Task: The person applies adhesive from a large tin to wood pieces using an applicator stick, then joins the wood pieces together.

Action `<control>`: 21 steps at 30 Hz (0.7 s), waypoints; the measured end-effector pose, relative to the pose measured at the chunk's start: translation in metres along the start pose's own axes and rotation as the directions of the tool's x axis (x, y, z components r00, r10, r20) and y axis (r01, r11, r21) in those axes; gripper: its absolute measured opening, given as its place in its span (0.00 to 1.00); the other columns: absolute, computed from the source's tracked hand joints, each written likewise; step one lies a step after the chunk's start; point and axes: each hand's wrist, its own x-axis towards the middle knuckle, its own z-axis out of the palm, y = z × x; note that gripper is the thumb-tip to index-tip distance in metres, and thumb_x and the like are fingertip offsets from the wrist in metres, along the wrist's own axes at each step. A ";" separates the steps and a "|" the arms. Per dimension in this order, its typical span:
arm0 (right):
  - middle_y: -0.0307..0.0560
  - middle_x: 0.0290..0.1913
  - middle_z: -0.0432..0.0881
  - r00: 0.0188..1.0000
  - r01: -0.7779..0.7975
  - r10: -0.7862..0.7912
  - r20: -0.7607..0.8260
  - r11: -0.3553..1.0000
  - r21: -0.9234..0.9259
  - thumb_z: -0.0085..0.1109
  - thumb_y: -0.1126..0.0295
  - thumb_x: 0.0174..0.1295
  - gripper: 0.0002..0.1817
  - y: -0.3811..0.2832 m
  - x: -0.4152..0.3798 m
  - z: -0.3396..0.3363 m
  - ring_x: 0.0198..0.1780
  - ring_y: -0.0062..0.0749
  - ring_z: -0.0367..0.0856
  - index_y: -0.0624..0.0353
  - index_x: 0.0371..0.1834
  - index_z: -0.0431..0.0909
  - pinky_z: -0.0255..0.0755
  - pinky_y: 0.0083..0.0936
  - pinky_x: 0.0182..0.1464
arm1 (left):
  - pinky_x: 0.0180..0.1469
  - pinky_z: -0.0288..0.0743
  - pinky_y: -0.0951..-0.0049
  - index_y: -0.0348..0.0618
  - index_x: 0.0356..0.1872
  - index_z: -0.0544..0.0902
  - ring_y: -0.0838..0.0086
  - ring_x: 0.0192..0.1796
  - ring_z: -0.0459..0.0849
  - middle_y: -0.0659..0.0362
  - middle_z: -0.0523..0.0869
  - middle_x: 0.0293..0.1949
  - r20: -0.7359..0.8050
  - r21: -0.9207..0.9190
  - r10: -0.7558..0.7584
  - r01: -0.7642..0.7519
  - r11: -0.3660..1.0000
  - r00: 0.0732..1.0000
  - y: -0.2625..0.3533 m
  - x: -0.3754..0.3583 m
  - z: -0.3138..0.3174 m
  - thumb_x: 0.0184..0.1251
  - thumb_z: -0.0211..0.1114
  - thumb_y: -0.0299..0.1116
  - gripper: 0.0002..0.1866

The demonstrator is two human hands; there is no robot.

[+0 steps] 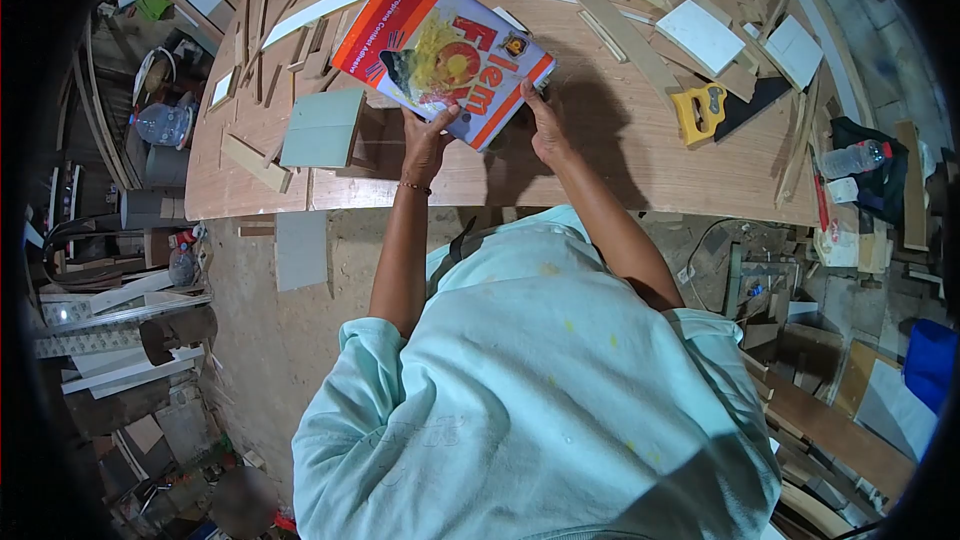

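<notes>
A rectangular tin of contact adhesive (440, 60), with orange bands and a colourful printed front, is tilted above the workbench. My left hand (428, 145) grips its lower left edge, thumb on the printed face. On the tin's right side, near the corner, my right hand (546, 125) holds on with the thumb against the front. The fingers of both hands are mostly hidden behind the tin. Left of my left hand lies a pale green board (322, 129). A handsaw with a yellow handle (700, 114) rests to the right of my right hand.
Wood strips and offcuts are strewn over the wooden workbench (250, 202). Two white-faced pieces, one a white panel (700, 37), lie at the right. A plastic bottle (855, 158) lies beyond the bench's right edge. Scrap material fills the floor on both sides.
</notes>
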 end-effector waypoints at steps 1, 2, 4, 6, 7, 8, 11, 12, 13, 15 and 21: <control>0.39 0.46 0.74 0.999 -0.031 0.031 0.043 0.999 -0.011 0.67 0.56 0.47 0.30 -0.002 0.000 0.000 0.50 0.23 0.69 0.57 0.50 0.68 0.61 0.26 0.54 | 0.40 0.79 0.59 0.46 0.57 0.53 0.64 0.47 0.77 0.51 0.71 0.49 0.000 -0.002 0.002 -0.002 1.000 1.000 0.000 0.000 0.000 0.48 0.67 0.25 0.37; 0.39 0.46 0.74 0.999 -0.029 0.029 0.045 1.000 -0.012 0.67 0.56 0.47 0.30 -0.002 0.000 0.001 0.50 0.23 0.69 0.57 0.50 0.68 0.61 0.26 0.54 | 0.40 0.79 0.58 0.46 0.57 0.54 0.64 0.46 0.78 0.52 0.71 0.48 0.001 -0.017 -0.004 0.004 1.000 1.000 0.000 0.001 -0.001 0.48 0.67 0.25 0.37; 0.39 0.50 0.72 0.998 -0.063 0.064 -0.001 0.996 -0.057 0.68 0.55 0.46 0.34 0.000 -0.002 0.004 0.53 0.23 0.67 0.56 0.54 0.64 0.59 0.27 0.56 | 0.40 0.79 0.58 0.46 0.56 0.54 0.64 0.46 0.78 0.52 0.72 0.48 0.005 -0.033 -0.006 0.006 0.999 1.000 0.000 0.001 0.001 0.48 0.67 0.25 0.36; 0.39 0.51 0.71 0.995 -0.088 0.090 0.040 0.995 -0.057 0.68 0.55 0.46 0.36 -0.005 0.000 0.002 0.54 0.23 0.65 0.55 0.56 0.61 0.57 0.27 0.57 | 0.40 0.79 0.63 0.44 0.56 0.56 0.68 0.46 0.77 0.54 0.72 0.48 -0.021 0.027 -0.008 0.008 1.000 1.000 -0.001 -0.002 0.003 0.50 0.66 0.30 0.34; 0.40 0.53 0.69 0.990 -0.118 0.122 0.076 0.991 -0.056 0.68 0.55 0.46 0.38 -0.008 -0.002 0.002 0.55 0.24 0.64 0.54 0.57 0.59 0.56 0.27 0.58 | 0.40 0.79 0.63 0.44 0.56 0.56 0.68 0.46 0.77 0.54 0.72 0.48 -0.022 0.026 -0.011 0.011 1.000 1.000 0.000 -0.005 0.004 0.50 0.66 0.30 0.34; 0.40 0.53 0.69 0.989 -0.120 0.124 0.075 0.991 -0.057 0.68 0.55 0.46 0.38 -0.008 -0.003 0.000 0.55 0.24 0.64 0.54 0.57 0.59 0.56 0.27 0.58 | 0.39 0.79 0.64 0.43 0.56 0.57 0.68 0.45 0.78 0.54 0.73 0.47 -0.031 0.033 -0.022 0.023 0.999 0.999 0.002 -0.006 0.005 0.50 0.66 0.30 0.33; 0.40 0.52 0.71 0.991 -0.017 0.024 0.129 0.998 -0.053 0.67 0.58 0.47 0.33 0.006 -0.008 -0.013 0.54 0.23 0.66 0.56 0.55 0.64 0.56 0.27 0.59 | 0.39 0.80 0.58 0.42 0.55 0.56 0.65 0.41 0.80 0.53 0.75 0.44 0.041 0.032 -0.046 0.045 0.998 0.998 -0.009 0.004 -0.008 0.48 0.66 0.28 0.34; 0.40 0.51 0.71 0.967 0.108 -0.098 0.237 0.994 -0.029 0.67 0.59 0.48 0.32 0.018 -0.006 -0.019 0.53 0.23 0.67 0.57 0.54 0.65 0.57 0.26 0.59 | 0.39 0.80 0.60 0.44 0.55 0.56 0.65 0.40 0.81 0.54 0.76 0.42 -0.017 0.206 -0.089 0.090 0.974 0.996 -0.009 0.006 -0.013 0.48 0.66 0.29 0.34; 0.40 0.49 0.73 0.965 -0.150 0.142 0.220 0.988 0.022 0.66 0.60 0.48 0.28 0.000 -0.001 -0.009 0.51 0.23 0.70 0.58 0.52 0.69 0.60 0.25 0.57 | 0.39 0.80 0.61 0.47 0.57 0.54 0.65 0.43 0.80 0.54 0.75 0.45 -0.054 0.101 -0.028 0.034 0.994 0.998 -0.010 0.003 -0.010 0.47 0.67 0.28 0.37; 0.38 0.48 0.75 0.977 -0.159 0.175 0.120 0.978 -0.133 0.66 0.61 0.49 0.26 0.003 0.003 -0.008 0.49 0.23 0.71 0.58 0.50 0.70 0.60 0.24 0.57 | 0.40 0.79 0.60 0.50 0.60 0.51 0.65 0.46 0.78 0.53 0.72 0.49 -0.067 0.034 0.022 -0.020 0.999 0.998 -0.006 -0.001 -0.001 0.45 0.69 0.28 0.42; 0.37 0.45 0.75 0.999 -0.016 0.021 0.031 0.988 -0.151 0.66 0.64 0.49 0.25 0.008 0.001 -0.012 0.48 0.22 0.70 0.57 0.50 0.69 0.61 0.25 0.54 | 0.42 0.79 0.58 0.49 0.62 0.46 0.61 0.49 0.76 0.50 0.70 0.50 -0.044 0.081 -0.030 0.034 0.996 0.999 0.004 -0.003 -0.001 0.42 0.71 0.29 0.48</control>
